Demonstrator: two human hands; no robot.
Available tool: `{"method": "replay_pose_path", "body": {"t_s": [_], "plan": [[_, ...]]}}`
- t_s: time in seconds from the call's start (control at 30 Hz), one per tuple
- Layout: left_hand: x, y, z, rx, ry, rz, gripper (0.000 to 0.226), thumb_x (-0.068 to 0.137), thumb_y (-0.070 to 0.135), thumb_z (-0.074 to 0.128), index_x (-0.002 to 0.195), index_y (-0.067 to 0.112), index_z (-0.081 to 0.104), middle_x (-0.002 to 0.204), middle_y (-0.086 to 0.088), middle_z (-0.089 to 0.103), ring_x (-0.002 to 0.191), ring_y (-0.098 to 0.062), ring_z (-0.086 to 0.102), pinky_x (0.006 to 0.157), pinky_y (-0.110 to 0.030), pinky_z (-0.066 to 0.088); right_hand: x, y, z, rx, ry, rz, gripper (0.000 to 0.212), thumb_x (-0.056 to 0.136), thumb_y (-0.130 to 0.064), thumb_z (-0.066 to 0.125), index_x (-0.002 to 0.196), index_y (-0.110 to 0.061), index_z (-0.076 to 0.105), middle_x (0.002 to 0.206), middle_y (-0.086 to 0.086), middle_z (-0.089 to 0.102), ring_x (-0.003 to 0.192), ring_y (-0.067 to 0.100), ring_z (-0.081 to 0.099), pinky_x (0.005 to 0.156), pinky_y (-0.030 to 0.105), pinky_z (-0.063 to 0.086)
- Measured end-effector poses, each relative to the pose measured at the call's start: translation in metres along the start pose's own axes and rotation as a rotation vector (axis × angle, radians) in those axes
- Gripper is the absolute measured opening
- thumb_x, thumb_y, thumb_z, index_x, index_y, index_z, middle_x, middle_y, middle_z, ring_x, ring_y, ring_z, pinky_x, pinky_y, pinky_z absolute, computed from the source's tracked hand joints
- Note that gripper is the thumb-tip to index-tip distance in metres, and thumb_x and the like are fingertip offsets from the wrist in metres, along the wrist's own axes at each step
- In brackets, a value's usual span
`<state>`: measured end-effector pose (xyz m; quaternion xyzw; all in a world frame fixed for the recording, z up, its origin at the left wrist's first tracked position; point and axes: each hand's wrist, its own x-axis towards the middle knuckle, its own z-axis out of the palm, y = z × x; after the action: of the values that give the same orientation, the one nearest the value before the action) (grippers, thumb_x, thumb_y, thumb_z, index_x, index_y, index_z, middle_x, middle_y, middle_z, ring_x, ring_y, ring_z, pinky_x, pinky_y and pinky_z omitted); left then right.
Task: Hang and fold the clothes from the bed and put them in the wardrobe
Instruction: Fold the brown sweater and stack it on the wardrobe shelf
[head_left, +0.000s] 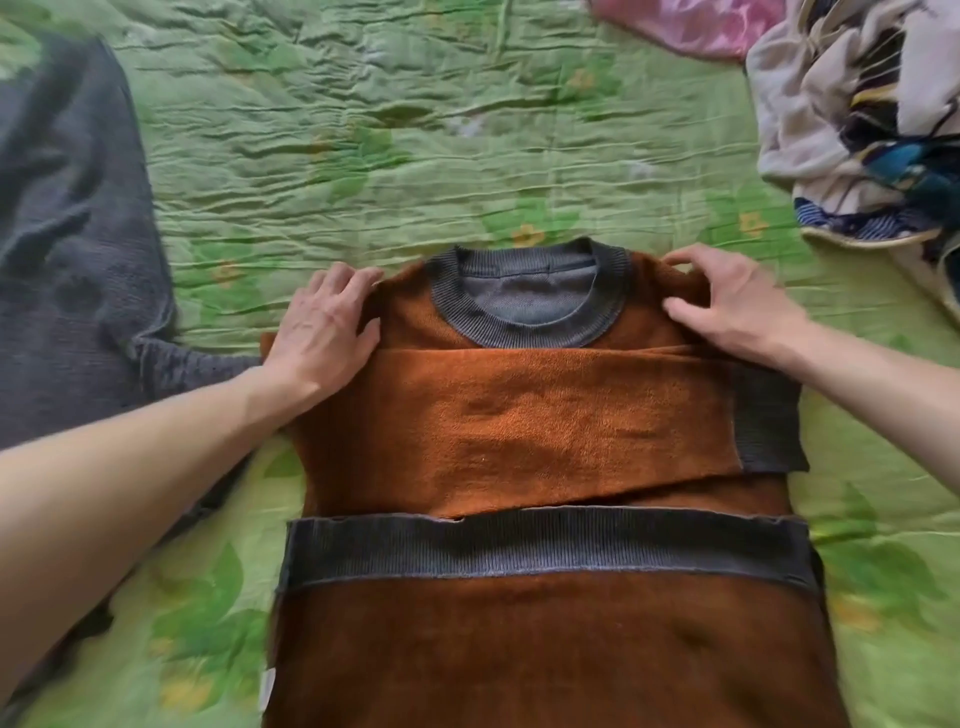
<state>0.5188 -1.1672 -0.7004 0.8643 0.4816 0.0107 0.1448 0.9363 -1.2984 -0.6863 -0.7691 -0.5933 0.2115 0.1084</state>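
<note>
— Where's the sweater (519, 441)?

— I see it flat on the green bedspread (415, 130), collar away from me, sleeves folded across the chest — one shoulder under each hand.

— And the grip?

— My left hand (322, 332) lies on the left shoulder, fingers nearly straight, grasping nothing. My right hand (737, 301) pinches the right shoulder's fabric between thumb and curled fingers.

L hand (323, 327) flat, palm down; R hand (737, 301) fingers curled, prob. pinching; both forearms extended.
</note>
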Motion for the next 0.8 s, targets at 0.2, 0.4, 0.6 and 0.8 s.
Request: {"method": "replay_pose_path", "body": {"t_s": [0.2,0.4,0.6,0.8], "plan": [[-0.023,-0.009,-0.029,0.064,0.05,0.326,0.03,0.097,0.006,0.055,0.127,0.003,0.055,0.113,-0.018,0.053,0.107,-0.04,0.057,0.083,-0.054,0.055,-0.029,0.005,-0.017,0.015,0.131,-0.137,0.017,0.093,-0.02,0.074,0.099,-0.012,0.06,0.091,0.003,0.061,0.081,0.025,0.057,0.07,0.034,0.039],[-0.065,-0.021,-0.04,0.2,0.037,0.563,0.023,0.087,0.02,0.055,0.107,0.009,0.052,0.106,-0.012,0.051,0.094,-0.037,0.055,0.082,-0.048,0.049,-0.095,0.025,-0.016,-0.329,0.241,-0.398,0.024,0.08,-0.007,0.077,0.092,-0.011,0.056,0.09,0.01,0.058,0.081,0.036,0.06,0.061,0.045,0.054],[-0.089,-0.013,-0.018,0.313,-0.019,0.485,0.026,0.083,0.024,0.053,0.104,0.01,0.06,0.104,-0.011,0.054,0.095,-0.037,0.054,0.08,-0.049,0.044,-0.117,0.029,0.006,-0.554,0.071,-0.32,0.032,0.064,0.003,0.074,0.093,-0.001,0.062,0.091,0.021,0.057,0.083,0.042,0.058,0.065,0.051,0.055],[-0.084,0.0,0.005,0.177,0.196,0.087,0.046,0.101,0.036,0.041,0.139,0.012,0.054,0.135,-0.015,0.051,0.126,-0.042,0.047,0.111,-0.055,0.036,-0.108,0.009,0.03,-0.327,0.357,-0.004,0.028,0.094,-0.027,0.045,0.112,-0.01,0.058,0.113,0.016,0.059,0.102,0.036,0.052,0.087,0.049,0.044]]}}
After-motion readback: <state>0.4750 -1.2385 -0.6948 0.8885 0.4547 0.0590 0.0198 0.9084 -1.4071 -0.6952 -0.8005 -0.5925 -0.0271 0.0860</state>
